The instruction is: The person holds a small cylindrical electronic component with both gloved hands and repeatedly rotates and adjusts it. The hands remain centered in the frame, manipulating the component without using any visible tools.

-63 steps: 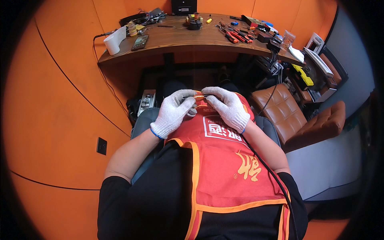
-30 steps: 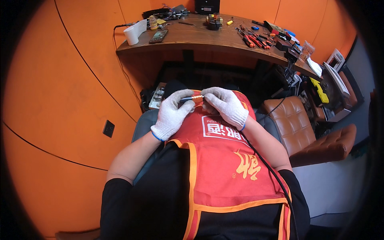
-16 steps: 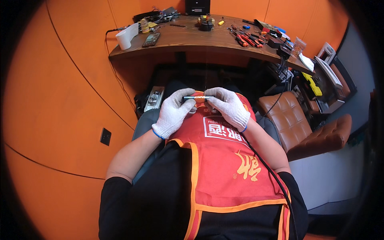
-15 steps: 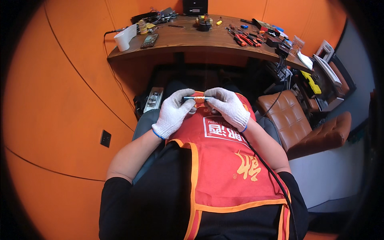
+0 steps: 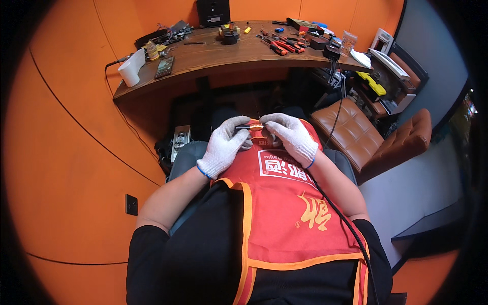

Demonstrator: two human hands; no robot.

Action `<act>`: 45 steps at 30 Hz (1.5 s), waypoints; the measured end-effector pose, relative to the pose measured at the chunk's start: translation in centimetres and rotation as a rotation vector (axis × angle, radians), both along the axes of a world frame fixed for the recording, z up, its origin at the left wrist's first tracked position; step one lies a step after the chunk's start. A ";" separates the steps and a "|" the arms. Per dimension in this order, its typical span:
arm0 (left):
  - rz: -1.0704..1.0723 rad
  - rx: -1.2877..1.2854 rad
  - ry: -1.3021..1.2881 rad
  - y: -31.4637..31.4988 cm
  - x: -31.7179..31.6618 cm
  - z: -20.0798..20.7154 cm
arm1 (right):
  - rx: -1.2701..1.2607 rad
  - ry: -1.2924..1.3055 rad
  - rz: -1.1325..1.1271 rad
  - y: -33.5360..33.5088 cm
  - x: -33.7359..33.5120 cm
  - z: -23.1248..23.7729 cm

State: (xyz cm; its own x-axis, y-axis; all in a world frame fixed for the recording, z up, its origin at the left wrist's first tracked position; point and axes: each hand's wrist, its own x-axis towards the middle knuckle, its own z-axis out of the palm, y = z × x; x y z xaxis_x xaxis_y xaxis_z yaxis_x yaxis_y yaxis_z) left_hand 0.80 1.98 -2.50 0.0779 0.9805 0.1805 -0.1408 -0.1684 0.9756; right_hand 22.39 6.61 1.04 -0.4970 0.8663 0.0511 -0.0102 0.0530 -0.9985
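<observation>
A curved wooden desk (image 5: 213,58) sits at twelve o'clock. On it lie a white paper roll (image 5: 131,72) at ten o'clock, a dark phone (image 5: 164,66), a black speaker (image 5: 213,12), and red-handled pliers (image 5: 277,47) toward one o'clock.

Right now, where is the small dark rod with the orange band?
In the head view, the small rod sits at centre, held between the gloved left hand and right hand, above the red apron.

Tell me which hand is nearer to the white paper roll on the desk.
Left. The left hand sits below the white paper roll, on its side; the right hand lies farther right.
</observation>
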 end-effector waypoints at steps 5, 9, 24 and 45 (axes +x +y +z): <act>-0.069 -0.060 -0.071 1.1 -0.6 -0.2 | 0.027 -0.018 -0.092 -0.3 -0.1 -0.2; -0.022 0.030 -0.049 1.2 -0.3 -0.6 | -0.028 -0.052 -0.117 -0.3 0.1 0.4; 0.036 0.082 0.016 0.1 0.2 0.1 | -0.007 -0.064 -0.041 -0.8 0.3 0.8; 0.115 0.093 -0.110 -0.2 0.3 0.2 | -0.007 -0.028 -0.054 -0.9 -0.5 0.1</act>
State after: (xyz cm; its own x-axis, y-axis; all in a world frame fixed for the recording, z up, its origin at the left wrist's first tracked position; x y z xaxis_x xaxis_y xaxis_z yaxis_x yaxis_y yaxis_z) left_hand 1.11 1.79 -2.29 -0.0589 0.9604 0.2722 -0.2208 -0.2785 0.9347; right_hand 21.89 5.70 1.15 -0.4503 0.8923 0.0314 0.0205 0.0455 -0.9988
